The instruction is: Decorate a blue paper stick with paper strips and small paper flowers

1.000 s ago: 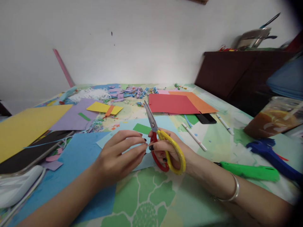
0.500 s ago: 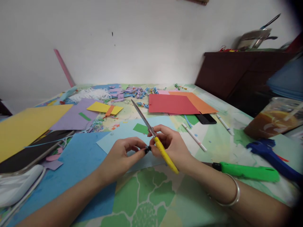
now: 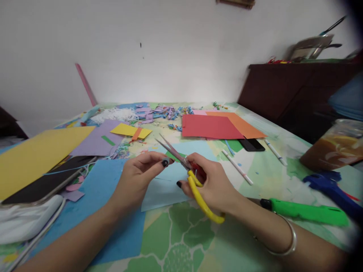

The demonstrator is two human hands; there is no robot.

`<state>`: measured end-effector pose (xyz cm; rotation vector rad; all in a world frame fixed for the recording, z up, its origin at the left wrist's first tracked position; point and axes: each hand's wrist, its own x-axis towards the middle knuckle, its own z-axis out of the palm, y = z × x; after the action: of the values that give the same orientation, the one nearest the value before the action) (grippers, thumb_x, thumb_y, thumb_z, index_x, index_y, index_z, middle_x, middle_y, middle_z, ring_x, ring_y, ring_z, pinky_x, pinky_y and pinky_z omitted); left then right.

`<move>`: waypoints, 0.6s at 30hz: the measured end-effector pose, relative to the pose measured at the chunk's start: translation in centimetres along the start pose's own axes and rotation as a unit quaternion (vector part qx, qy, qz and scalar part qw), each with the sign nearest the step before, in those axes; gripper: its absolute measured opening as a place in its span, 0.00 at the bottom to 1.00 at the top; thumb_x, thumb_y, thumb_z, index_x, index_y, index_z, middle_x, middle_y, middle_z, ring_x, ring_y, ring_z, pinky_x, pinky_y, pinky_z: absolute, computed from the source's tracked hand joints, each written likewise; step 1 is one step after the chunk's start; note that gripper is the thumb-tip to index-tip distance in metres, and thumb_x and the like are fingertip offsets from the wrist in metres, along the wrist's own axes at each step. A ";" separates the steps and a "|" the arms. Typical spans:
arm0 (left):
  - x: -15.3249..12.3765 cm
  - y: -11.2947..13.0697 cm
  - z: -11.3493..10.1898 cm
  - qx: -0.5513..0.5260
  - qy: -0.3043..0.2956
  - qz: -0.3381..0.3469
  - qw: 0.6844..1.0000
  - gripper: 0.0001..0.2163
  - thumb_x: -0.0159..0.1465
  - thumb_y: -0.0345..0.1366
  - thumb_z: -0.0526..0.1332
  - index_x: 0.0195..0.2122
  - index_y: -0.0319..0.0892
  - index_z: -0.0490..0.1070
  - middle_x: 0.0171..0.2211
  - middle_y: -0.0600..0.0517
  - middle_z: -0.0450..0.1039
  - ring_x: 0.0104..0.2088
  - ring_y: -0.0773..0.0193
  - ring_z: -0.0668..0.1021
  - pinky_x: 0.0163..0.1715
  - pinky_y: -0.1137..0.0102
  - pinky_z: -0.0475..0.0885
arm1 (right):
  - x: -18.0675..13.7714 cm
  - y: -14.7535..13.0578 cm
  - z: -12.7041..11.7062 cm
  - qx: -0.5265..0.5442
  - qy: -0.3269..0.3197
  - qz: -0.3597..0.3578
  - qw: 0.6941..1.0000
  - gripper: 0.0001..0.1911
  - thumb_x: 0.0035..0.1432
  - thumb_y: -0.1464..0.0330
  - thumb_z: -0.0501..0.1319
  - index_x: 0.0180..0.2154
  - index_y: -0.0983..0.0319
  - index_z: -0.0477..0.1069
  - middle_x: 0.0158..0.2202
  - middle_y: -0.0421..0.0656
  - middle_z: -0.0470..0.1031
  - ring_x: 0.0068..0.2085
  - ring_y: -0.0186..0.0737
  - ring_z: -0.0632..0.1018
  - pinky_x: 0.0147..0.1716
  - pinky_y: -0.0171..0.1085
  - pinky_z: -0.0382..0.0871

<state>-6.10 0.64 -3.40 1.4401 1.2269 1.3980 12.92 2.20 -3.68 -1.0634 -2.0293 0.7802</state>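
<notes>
My right hand (image 3: 211,181) grips a pair of scissors (image 3: 203,202) with yellow handles. Their blades are slightly apart and point up and left, over the light blue paper (image 3: 163,192). Opposite them, my left hand (image 3: 138,173) holds thumb and forefinger pinched together near the blades; anything between these fingertips is too small to make out. Behind the blades a green paper piece (image 3: 171,155) partly shows on the light blue sheet. Beneath my left hand and forearm lies a darker blue sheet (image 3: 106,181).
Left lie a yellow sheet (image 3: 42,151), a purple sheet (image 3: 93,141) and a dark tablet-like device (image 3: 56,177). Red paper (image 3: 211,126) and a black phone (image 3: 252,144) are farther back. A green-handled knife (image 3: 306,211), a drink cup (image 3: 334,145) and a marker (image 3: 237,167) stand or lie right.
My hands have moved apart; before, their fingertips met. The scissors, earlier resting closed in my right hand, now have their blades spread and their handles apart. The view has shifted slightly.
</notes>
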 end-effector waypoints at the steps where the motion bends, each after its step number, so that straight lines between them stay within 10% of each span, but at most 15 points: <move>1: 0.0 0.0 0.0 -0.014 0.009 0.004 1.000 0.03 0.58 0.35 0.65 0.31 0.43 0.77 0.32 0.53 0.77 0.36 0.64 0.76 0.40 0.72 0.70 | -0.1 -0.1 0.0 -0.028 0.005 -0.014 0.999 0.14 0.45 0.66 0.66 0.33 0.58 0.63 0.25 0.33 0.62 0.23 0.29 0.60 0.23 0.31 0.52; 18: -0.2 -0.2 0.2 -0.042 0.012 0.030 0.999 0.05 0.61 0.32 0.63 0.36 0.45 0.78 0.41 0.51 0.78 0.44 0.61 0.77 0.50 0.65 0.70 | -0.3 0.1 0.4 -0.146 0.041 -0.063 0.986 0.15 0.47 0.66 0.64 0.38 0.60 0.67 0.31 0.39 0.69 0.28 0.35 0.66 0.28 0.33 0.57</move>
<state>-5.96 0.52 -3.62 1.4161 1.1340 1.4928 12.73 1.92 -4.07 -1.0937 -2.1600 0.3743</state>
